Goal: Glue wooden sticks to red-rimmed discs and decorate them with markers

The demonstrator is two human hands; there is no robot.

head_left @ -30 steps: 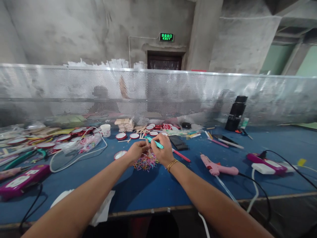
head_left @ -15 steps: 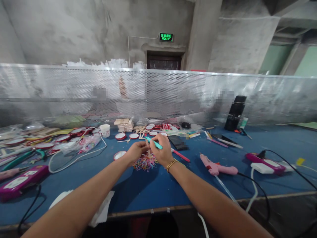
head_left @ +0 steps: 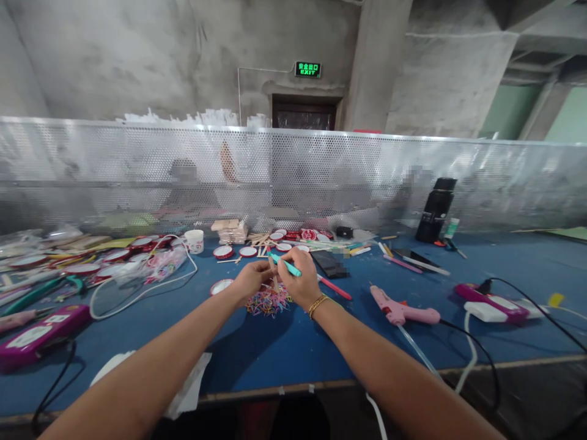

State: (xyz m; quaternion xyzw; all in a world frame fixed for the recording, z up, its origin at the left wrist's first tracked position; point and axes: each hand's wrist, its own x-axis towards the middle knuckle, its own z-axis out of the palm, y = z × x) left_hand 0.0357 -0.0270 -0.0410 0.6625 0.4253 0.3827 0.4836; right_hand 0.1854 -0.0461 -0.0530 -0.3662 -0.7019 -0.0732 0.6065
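Observation:
Near the middle of the blue table, my left hand (head_left: 251,281) pinches a thin wooden stick (head_left: 276,278). A teal marker (head_left: 290,266) is gripped in my right hand (head_left: 300,284), its front end close to the stick. The two hands are side by side, just above a heap of small colourful bands (head_left: 269,302). Left of that heap lies a round white disc with a red rim (head_left: 222,286), partly behind my left wrist. A red marker (head_left: 335,287) rests right of my right hand, near a dark flat object (head_left: 330,264).
A pink glue gun (head_left: 403,308) and a purple power strip (head_left: 493,304) lie right, with cables. Behind stand a black bottle (head_left: 435,211) and a paper cup (head_left: 194,241). Another purple strip (head_left: 43,336) and a looped white cable (head_left: 132,304) are left. A perforated metal screen (head_left: 312,177) borders the back.

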